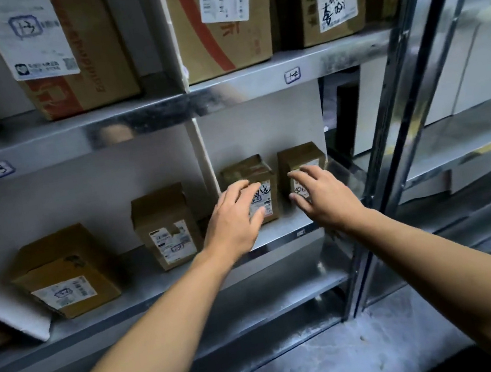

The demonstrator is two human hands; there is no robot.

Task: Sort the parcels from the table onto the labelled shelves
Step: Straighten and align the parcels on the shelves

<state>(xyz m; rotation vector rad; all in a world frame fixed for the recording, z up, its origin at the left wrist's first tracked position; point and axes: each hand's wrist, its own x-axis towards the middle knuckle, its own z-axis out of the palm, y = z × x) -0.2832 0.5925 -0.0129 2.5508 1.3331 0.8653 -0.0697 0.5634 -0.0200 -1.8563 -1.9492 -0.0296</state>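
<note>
In the right compartment of the lower shelf [288, 227], just beside the white divider [202, 160], two small parcels are being reached for. The left hand [236, 216] is being held open over the left parcel [245, 170], and the right hand [325, 196] open over the right parcel [297, 155]. Nothing is being gripped. Parcels are already being stored on both shelves, so the sorting is judged well advanced. What is left on the counter cannot be told.

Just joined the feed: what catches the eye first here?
The left hand and right hand reach with spread fingers toward two small upright parcels, left parcel and right parcel, side by side in the right bay of the lower shelf. Larger labelled cartons line the upper shelf.
</note>
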